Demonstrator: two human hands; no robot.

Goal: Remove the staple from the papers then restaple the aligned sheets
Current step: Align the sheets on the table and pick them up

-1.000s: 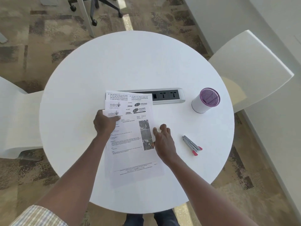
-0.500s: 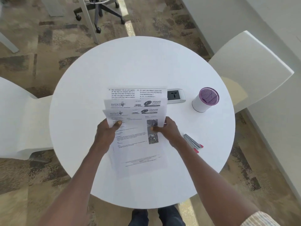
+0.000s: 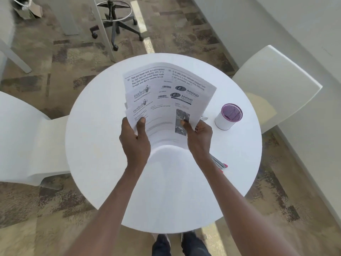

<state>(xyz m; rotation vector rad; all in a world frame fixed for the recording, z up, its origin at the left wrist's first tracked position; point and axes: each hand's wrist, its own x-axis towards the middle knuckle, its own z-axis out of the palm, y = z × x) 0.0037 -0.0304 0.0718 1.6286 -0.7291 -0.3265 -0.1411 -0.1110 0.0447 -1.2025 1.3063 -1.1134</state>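
The left hand point(image 3: 135, 139) is pinching the left edge of the papers point(image 3: 166, 100), thumb on top and fingers curled behind; the right hand point(image 3: 198, 134) is pinching the right edge the same way, so each grip is closed on the sheets. The papers are being held up off the bench point(image 3: 92, 145) at the centre of the frame, their top edges stepped one behind another, so they are not squared. To do this step well, loosening both grips a little and tapping one edge down on the bench should let the sheets slide level before anything is stapled; squeezing hard would lock the stagger in. The stapler point(image 3: 219, 164) is lying at the right, just beside the right forearm, partly hidden. A purple mesh cup point(image 3: 228, 117) is standing further up at the right.
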